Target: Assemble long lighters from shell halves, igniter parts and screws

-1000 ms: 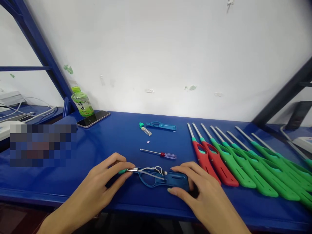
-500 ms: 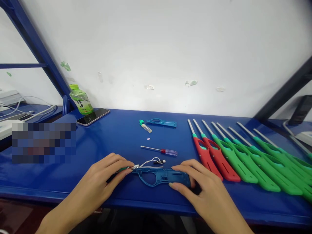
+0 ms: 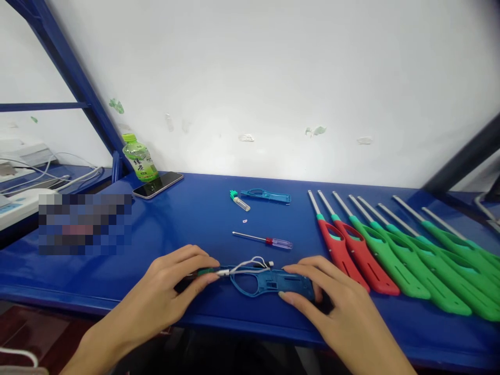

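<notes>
My left hand (image 3: pixel 172 284) pinches the lighter nozzle (image 3: pixel 223 273), its green collar partly hidden by my fingers. Thin white wires (image 3: pixel 242 265) run from its silver end to a small black-and-white part (image 3: pixel 269 264) by the shell's upper edge. The open blue lighter shell half (image 3: pixel 291 283) lies inner side up, and the nozzle's end overlaps its narrow left tip. Thumb and fingers of my right hand (image 3: pixel 336 299) grip the shell's wide right end. Behind them lie a purple-handled screwdriver (image 3: pixel 280 243), a tiny pale piece (image 3: pixel 245 221), a clear fuel tank with green top (image 3: pixel 240 202) and the other blue shell half (image 3: pixel 271 196).
Two red lighters (image 3: pixel 346 255) and several green lighters (image 3: pixel 398 260) lie in a row on the right of the blue table (image 3: pixel 203 208). A green-capped bottle (image 3: pixel 141 160) and a phone (image 3: pixel 158 185) are at the back left, near a blurred patch (image 3: pixel 84 224).
The nozzle has come down from the shell's upper side onto its left tip. The wires and small part now lie over the shell's upper edge. The view has shifted slightly left.
</notes>
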Available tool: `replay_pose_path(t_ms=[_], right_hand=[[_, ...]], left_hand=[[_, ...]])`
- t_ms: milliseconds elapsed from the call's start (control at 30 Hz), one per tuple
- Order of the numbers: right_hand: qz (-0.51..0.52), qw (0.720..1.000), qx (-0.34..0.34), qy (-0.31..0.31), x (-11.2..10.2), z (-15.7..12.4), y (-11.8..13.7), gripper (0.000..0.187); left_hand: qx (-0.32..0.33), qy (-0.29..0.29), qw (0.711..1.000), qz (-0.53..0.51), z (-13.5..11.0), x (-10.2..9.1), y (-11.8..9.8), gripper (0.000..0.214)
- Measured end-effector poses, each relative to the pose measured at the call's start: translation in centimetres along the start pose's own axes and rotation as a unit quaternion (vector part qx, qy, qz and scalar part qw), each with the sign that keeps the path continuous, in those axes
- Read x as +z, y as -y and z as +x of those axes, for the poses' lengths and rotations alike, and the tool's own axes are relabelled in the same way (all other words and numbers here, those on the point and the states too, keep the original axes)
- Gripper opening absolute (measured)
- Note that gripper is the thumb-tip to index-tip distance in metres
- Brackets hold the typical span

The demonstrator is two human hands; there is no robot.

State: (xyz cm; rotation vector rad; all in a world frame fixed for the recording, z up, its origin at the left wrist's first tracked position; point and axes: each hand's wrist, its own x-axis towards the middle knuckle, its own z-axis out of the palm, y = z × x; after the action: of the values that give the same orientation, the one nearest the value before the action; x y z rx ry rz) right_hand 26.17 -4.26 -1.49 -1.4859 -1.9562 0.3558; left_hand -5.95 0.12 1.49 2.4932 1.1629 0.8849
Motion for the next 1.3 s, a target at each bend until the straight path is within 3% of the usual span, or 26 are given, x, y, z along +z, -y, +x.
replay_pose_path(t_ms=[133, 333, 600, 867, 1100, 1300], right_hand=[[0.0, 1.0, 0.005, -0.011, 0.0, 0.0, 0.2, 0.022], [-0.002, 1.0, 0.002, -0.008, -0.1, -0.1, 0.3, 0.022], [0.002, 1.0, 0.003, -0.006, 0.0, -0.3, 0.0, 0.027], [0.004, 1.0, 0.013, -0.005, 0.2, -0.5, 0.0, 0.026], [0.006, 1.0, 0.016, -0.011, 0.3, -0.5, -0.1, 0.029], [0.004, 1.0, 0.015, -0.008, 0.2, -0.5, 0.1, 0.03]], left_hand=[[-0.031, 0.03, 0.999, 0.013, -0.4, -0.4, -0.6, 0.016], [-0.025, 0.061, 0.998, 0.019, -0.5, -0.8, -0.9, 0.016], [0.076, -0.001, 0.997, 0.031, -0.5, -0.6, -0.5, 0.019], [0.093, 0.006, 0.994, 0.063, -0.5, -0.3, -0.3, 0.02], [0.101, -0.023, 0.989, 0.103, -0.5, 0.3, 0.4, 0.023], [0.082, 0.0, 0.994, 0.065, -0.5, 0.1, 0.5, 0.032]])
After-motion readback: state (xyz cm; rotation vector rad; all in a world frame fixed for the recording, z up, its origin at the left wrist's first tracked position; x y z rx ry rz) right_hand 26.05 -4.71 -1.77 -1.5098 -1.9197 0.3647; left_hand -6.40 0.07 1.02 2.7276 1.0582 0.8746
